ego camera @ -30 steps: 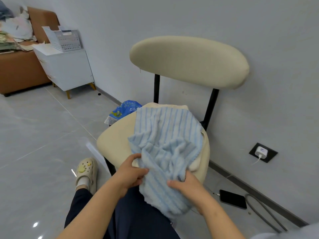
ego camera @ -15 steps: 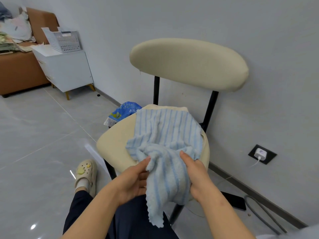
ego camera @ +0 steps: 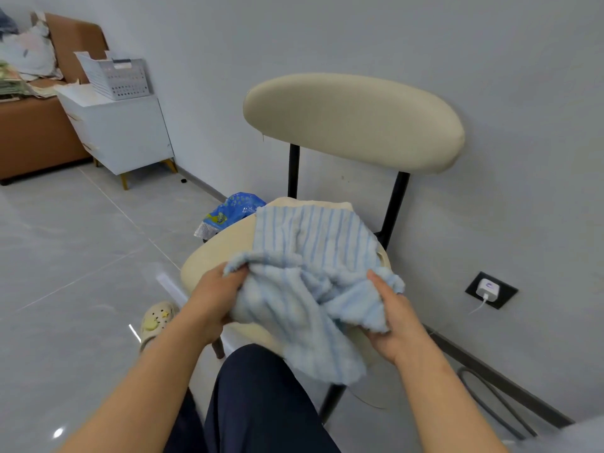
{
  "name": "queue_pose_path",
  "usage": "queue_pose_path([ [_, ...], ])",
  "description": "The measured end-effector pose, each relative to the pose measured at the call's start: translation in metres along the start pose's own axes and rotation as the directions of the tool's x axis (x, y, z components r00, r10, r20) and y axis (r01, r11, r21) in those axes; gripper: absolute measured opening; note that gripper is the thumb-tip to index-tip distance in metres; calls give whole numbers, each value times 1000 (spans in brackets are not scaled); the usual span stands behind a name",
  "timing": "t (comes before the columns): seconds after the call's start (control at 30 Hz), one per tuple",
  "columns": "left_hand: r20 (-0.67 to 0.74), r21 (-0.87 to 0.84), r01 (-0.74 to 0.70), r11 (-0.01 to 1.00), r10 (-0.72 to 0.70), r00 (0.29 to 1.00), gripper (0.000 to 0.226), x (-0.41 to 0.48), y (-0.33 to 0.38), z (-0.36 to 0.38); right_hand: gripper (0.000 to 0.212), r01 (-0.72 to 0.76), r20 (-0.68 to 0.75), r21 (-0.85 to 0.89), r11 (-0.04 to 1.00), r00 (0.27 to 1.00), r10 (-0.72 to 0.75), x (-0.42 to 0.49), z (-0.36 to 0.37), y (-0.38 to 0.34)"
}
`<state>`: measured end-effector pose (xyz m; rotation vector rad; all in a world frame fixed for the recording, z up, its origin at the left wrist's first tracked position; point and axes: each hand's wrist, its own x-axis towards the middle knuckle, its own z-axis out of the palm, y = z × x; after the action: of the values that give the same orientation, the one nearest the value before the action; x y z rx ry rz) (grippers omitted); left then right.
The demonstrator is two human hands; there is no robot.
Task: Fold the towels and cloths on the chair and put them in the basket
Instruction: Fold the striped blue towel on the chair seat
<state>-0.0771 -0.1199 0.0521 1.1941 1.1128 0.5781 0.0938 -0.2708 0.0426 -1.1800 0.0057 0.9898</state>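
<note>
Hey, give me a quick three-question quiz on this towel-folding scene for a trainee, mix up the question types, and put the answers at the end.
1. True or false: the striped towel is already folded flat.
2. The basket stands: A) on the white cabinet; B) on the floor; C) on the chair seat.
3. Which grips the towel: the left hand, the right hand, or both?
Key: 1 false, it is bunched up. 2 A. 3 both.
</note>
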Motion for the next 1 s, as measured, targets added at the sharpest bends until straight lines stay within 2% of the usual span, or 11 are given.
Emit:
queue_pose_path([
  [0.1,-123,-139,59,989,-76,990,12,20,-1,-9,16,19,-63,352,936,998,3,8,-5,-7],
  [0.17,-120,-262,95,960,-131,984,33,28,-10,-10,37,14,-44,498,867,999,9,11,-7,-4],
  [0.23,-100,-244,73,967,-99,990,61,29,-22,-4,52,14,-76,405,914,997,18,12,-8,4],
  [0.33,-24,164,-197,966,204,979,89,18,-38,14,44,225,-111,-113,968,965,-237,9,0,24],
  [0.4,196,557,-380,739,328,924,104,15,-53,22,45,348,85,-542,765,928,-362,11,2,38],
  [0.47,393,827,-430,363,172,903,103,15,-68,22,53,388,312,-852,353,916,-254,17,-3,54],
  [0.53,443,888,-450,97,82,893,81,15,-79,20,62,331,334,-943,-38,936,-112,21,-11,67],
  [0.6,445,888,-460,27,206,872,52,16,-84,17,54,305,328,-938,-164,935,-136,21,-17,72],
  [0.8,416,854,-511,94,466,781,14,26,-72,7,4,312,349,-935,-168,890,-292,27,-15,57],
  [0.87,356,853,-512,100,605,712,14,24,-59,8,14,334,328,-941,-55,859,-393,28,-14,50],
  [1.0,192,829,-499,253,708,679,22,15,-25,15,17,413,226,-847,335,850,-476,17,-3,27],
])
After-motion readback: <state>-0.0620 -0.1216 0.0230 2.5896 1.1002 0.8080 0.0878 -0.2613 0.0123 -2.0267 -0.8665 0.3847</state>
